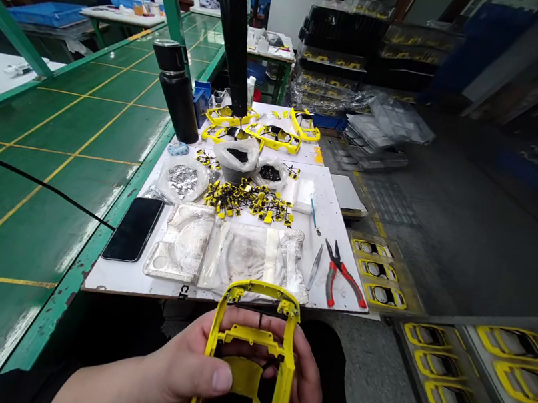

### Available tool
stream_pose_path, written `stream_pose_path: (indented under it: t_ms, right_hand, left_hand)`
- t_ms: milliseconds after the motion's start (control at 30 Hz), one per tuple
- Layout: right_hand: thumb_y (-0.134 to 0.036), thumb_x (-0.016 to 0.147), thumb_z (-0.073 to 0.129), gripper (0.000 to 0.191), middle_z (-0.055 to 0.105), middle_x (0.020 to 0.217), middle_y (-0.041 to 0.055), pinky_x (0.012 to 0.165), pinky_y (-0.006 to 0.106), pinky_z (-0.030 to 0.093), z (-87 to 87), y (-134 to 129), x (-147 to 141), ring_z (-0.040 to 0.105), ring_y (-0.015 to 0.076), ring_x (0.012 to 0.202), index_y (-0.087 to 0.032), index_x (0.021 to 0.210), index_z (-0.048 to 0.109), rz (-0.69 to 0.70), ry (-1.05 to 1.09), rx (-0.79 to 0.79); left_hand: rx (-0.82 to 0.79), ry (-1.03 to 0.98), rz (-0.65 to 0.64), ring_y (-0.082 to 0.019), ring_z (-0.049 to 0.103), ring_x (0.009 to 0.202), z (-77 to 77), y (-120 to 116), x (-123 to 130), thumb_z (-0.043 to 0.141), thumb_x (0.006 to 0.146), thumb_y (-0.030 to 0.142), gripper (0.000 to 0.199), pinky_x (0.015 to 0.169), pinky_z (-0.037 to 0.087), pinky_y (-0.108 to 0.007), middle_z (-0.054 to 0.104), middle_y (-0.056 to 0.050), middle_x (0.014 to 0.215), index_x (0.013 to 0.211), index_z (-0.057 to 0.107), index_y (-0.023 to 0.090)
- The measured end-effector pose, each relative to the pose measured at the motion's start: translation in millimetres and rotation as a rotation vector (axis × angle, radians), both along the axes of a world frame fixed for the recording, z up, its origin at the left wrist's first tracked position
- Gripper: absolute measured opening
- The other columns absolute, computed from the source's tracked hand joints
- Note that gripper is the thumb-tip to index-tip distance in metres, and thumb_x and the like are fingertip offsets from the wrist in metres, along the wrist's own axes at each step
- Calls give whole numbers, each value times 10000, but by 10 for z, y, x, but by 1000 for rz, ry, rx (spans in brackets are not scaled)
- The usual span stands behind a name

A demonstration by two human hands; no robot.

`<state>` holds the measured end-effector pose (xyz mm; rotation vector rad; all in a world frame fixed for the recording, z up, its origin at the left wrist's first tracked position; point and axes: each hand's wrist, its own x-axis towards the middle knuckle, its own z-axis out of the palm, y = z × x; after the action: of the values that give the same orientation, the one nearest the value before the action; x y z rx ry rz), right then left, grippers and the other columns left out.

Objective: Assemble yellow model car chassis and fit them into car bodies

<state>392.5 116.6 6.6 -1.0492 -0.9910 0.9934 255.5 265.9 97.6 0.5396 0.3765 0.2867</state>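
Observation:
Close to me, over my lap, I hold up a yellow plastic frame [289, 366] with a rounded top and a crossbar. My left hand [184, 364] is wrapped round its left side, the thumb lying across the inner edge. Round the right side goes my right hand [309, 386], with its fingers behind the frame. A dark thin part crosses inside the opening. Just beyond, on the white table, lies a whitish moulded fixture [245, 258] under clear film. Behind it is a heap of small yellow and black parts [249, 200].
Red-handled pliers [345, 280] and tweezers [314, 267] lie right; a phone [133, 230] left. Bags of silvery bits [183, 178] and black bits [270, 173] stand behind, with more yellow frames [273, 136]. A black bottle [178, 93] stands upright. Trays of frames [439, 382] are at right.

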Motion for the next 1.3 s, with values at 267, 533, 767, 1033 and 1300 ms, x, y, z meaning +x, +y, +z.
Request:
stream_pose_path:
  t_ms: [267, 533, 767, 1033, 1300]
  right_hand:
    - [-918, 972, 514, 1120, 430, 1763, 226, 968, 511, 700, -418, 52, -65, 702, 427, 1415, -379, 1803, -7, -86, -123, 96]
    - [-824, 988, 652, 1054, 411, 1804, 193, 1063, 513, 675, -290, -30, -24, 644, 427, 1507, -410, 1808, 134, -82, -47, 32]
    - [-758, 1036, 654, 934, 511, 1755, 169, 1066, 493, 689, -128, 72, -18, 676, 391, 1484, -426, 1796, 227, -159, -60, -17]
    - [-830, 938, 732, 1112, 427, 1807, 193, 1189, 568, 629, -97, 67, 268, 566, 465, 1580, -340, 1820, 264, -114, -475, -293]
    - [-575, 869, 878, 1264, 425, 1793, 195, 1138, 603, 665, 369, 715, 508, 541, 480, 1595, -321, 1849, 120, -107, -915, -216]
  left_hand:
    - [-47, 0, 44, -300, 783, 1248, -74, -12, -87, 1028, 766, 348, 659, 1167, 572, -451, 715, -98, 1574, 1393, 823, 343]
    - [-40, -53, -3, -311, 786, 1241, -154, 27, -48, 997, 813, 356, 618, 1119, 606, -448, 777, -134, 1444, 1394, 805, 264]
    - [-71, -88, 49, -262, 777, 1240, -184, 61, -3, 959, 869, 323, 516, 1129, 584, -398, 743, -120, 1486, 1342, 762, 260]
    - [74, 4, 309, -408, 656, 1504, -151, 171, 83, 941, 896, 357, 878, 1288, 506, -581, 534, -148, 1763, 1671, 529, 355]
    - [517, 81, 312, -395, 363, 1732, -85, 258, 36, 849, 1000, 487, 1137, 1391, 390, -591, 283, -111, 1908, 1825, 67, 470]
